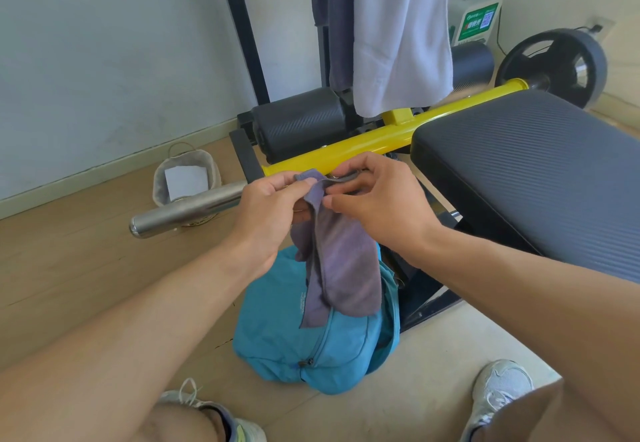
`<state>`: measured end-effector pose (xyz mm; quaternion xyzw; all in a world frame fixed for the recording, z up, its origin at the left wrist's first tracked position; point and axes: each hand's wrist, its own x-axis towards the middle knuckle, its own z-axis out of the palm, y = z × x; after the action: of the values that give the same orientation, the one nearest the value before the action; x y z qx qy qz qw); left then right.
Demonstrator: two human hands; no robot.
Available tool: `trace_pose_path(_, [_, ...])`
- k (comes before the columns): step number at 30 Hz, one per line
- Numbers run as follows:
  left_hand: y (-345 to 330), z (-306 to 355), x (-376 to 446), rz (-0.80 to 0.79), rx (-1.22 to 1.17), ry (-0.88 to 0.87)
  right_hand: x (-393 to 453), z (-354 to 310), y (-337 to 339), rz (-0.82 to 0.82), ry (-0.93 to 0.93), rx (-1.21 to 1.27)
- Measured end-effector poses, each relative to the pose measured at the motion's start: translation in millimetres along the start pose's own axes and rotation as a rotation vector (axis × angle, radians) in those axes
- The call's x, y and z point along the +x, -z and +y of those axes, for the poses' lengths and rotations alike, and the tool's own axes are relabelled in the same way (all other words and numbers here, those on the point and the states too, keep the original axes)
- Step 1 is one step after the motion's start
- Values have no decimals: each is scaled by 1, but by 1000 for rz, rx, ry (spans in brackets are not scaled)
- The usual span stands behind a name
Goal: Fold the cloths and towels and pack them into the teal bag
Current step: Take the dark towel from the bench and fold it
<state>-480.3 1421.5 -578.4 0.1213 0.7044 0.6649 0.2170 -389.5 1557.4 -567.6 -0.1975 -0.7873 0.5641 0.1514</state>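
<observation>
Fold step: small purple-grey microfibre cloth (341, 261) pinched at top edge by left hand (268, 214) and right hand (375, 204), hung over teal fabric bag (294, 330) at 6 o'clock. Next judged: corners matched, halved.

The white box (474, 17) by the wall carried a green label with a QR code, its characters too small to read; small white print on the teal bag (277, 320) was illegible.

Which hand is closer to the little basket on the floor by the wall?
The left. The left hand holds the purple cloth just right of the basket; the right hand, pinching the same cloth, is farther right, toward the bench.
</observation>
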Motion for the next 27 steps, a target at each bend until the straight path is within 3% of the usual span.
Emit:
trace_pose_path(5, [-5,-2,-2,-56,47,-32,3,-3,8,72,117,-379])
trace_pose_path(9, [-5,-1,-3,-97,-2,-20,6,-4,13,108,158,-496])
trace_pose_path(14, [-5,1,-4,-76,-39,-19,8,-4,14,49,236,-446])
trace_pose_path(27, [-5,2,-7,-145,-11,-43,10,2,14,40,152,-384])
